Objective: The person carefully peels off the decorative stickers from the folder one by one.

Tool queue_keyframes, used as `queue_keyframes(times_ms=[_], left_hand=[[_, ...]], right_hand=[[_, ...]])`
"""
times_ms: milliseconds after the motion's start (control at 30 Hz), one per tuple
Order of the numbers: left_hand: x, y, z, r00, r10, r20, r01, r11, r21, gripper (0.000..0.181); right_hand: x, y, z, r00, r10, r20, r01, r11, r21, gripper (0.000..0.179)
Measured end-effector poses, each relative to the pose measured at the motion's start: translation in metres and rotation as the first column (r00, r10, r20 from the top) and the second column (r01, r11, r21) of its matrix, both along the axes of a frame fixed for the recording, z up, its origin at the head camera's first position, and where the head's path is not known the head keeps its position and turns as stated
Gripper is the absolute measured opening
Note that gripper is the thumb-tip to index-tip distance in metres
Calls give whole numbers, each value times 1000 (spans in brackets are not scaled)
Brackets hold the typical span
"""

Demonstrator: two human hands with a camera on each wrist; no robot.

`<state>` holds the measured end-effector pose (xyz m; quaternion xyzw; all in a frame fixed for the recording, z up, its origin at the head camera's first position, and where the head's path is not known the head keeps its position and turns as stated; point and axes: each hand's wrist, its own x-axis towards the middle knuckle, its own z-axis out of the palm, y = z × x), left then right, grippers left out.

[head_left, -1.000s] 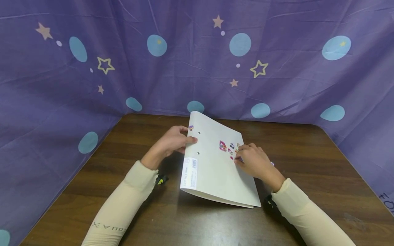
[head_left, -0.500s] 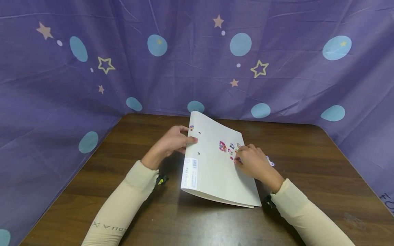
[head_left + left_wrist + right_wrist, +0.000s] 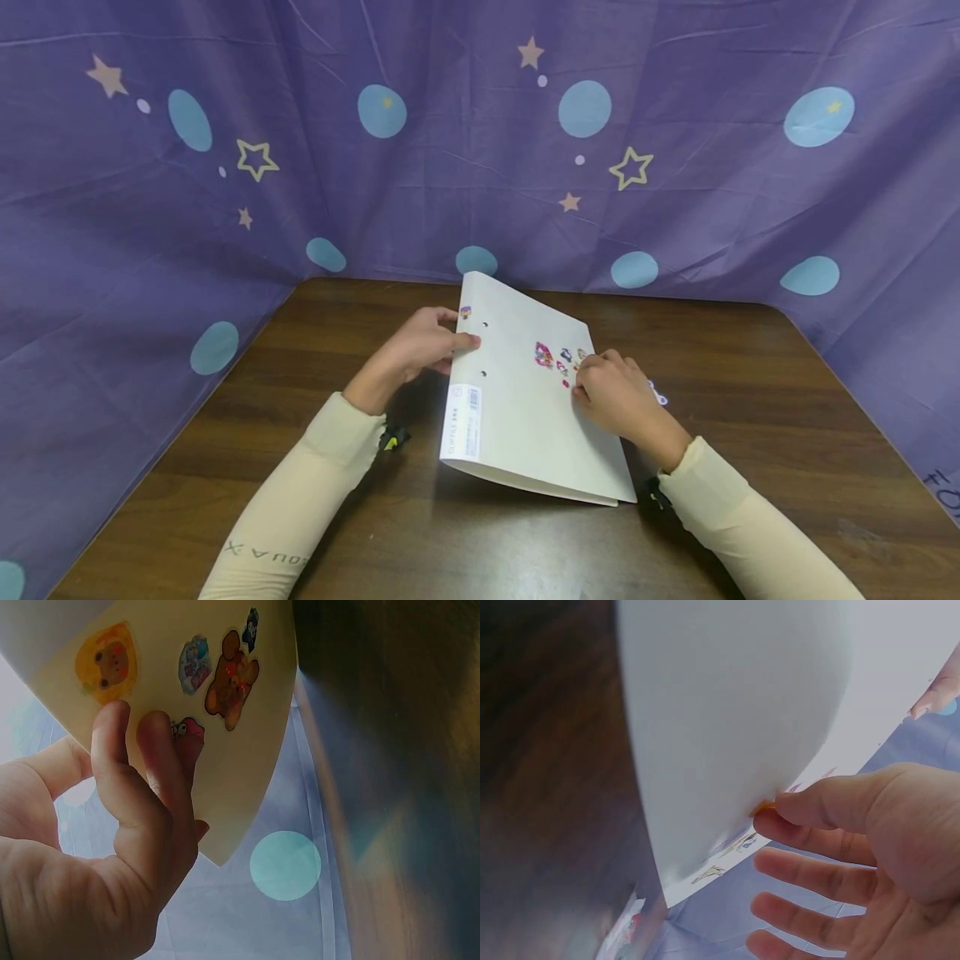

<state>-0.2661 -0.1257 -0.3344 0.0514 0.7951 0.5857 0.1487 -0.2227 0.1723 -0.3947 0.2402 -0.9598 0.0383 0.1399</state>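
Note:
A white clip-file folder [image 3: 525,417] stands tilted on the table, stickers on its cover and a barcode label [image 3: 465,421] along its spine. My left hand [image 3: 426,343] grips the spine side, thumb on the front and fingers behind. Several stickers, among them a brown bear sticker [image 3: 231,681] and an orange one with a bear face [image 3: 111,664], show on the folder's other side in the left wrist view. At the cover's right part is my right hand [image 3: 618,392]. Its thumb and index finger pinch a small orange sticker [image 3: 761,808] at the cover; the other fingers are spread apart.
Behind the right hand, a small white and purple piece [image 3: 658,393] lies on the brown wooden table [image 3: 750,400], mostly hidden. A purple curtain [image 3: 480,150] with stars and blue spots hangs along the back and sides.
My right hand has shifted very slightly, and more of the white and purple piece behind it shows than one second ago. The left hand and the folder stay practically still.

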Motion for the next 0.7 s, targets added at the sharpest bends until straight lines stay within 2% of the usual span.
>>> queue_keyframes(times_ms=[333,700], left_hand=[[-1,0,-2,1000,4,-4,-4,1000,4,54],[0,1,-1,1000,7,-4,-7,1000,5,53]], right_hand=[[3,-2,2,1000,-24,1,24,999,40,14],[0,1,0,999,14,-42,-13,1000,27,16]])
